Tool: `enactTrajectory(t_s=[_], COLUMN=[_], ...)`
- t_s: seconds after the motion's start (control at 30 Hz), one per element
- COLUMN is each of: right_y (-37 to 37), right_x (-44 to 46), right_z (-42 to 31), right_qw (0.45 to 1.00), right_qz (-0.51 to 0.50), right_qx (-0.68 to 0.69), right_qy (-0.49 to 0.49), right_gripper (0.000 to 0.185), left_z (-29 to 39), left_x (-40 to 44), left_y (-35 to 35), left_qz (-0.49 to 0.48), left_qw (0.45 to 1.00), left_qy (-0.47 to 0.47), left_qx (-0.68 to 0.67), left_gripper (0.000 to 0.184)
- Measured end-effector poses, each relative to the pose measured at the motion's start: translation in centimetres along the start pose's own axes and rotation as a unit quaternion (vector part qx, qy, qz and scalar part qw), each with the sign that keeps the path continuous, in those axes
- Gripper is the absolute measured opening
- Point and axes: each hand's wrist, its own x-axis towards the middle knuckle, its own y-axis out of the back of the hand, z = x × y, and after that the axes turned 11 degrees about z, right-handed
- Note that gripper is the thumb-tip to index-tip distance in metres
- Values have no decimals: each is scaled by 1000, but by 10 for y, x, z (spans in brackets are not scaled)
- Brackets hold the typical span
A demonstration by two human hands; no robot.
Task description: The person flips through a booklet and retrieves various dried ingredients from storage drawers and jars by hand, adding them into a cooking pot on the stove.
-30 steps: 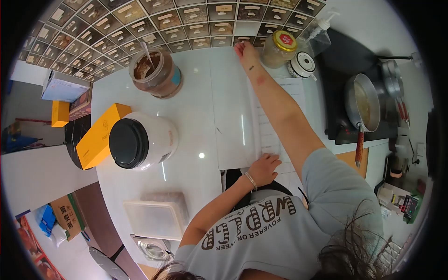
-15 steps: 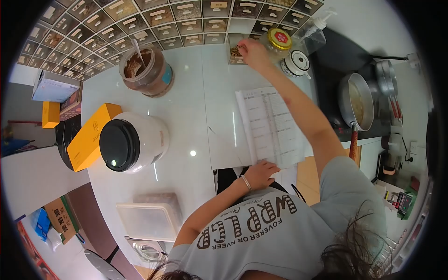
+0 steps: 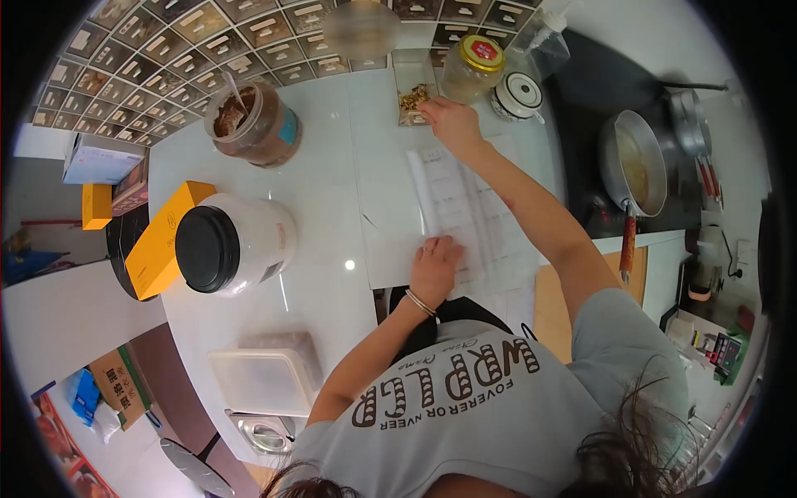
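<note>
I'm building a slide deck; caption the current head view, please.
Right hand at an open drawer of small bits, left hand at the edge of printed papers.

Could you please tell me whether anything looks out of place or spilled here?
I see no spill. The wide jar stands uncovered with a utensil in it, and the pan handle juts past the front edge of the counter, where it could perhaps be knocked.
</note>
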Motion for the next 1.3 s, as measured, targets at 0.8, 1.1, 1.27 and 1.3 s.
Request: enactTrajectory(t_s=[0.8,1.1,1.27,1.3], right_y=[281,324,344,346], right_x=[9,-9,-21,-23], right_z=[-42,19,51,57], right_qw=[953,929,943,943], right_qz=[-58,-199,-225,-225], right_qx=[-34,10,7,5], right_qy=[294,312,247,245], right_gripper=[32,26,39,39], left_z=[44,129,157,161], left_x=[144,174,188,191], left_y=[75,54,34,29], left_qz=[-137,-163,-177,-179], left_qw=[519,591,587,587], left_qy=[295,306,313,312], left_qx=[-791,-728,-725,-726], left_gripper=[79,81,82,82])
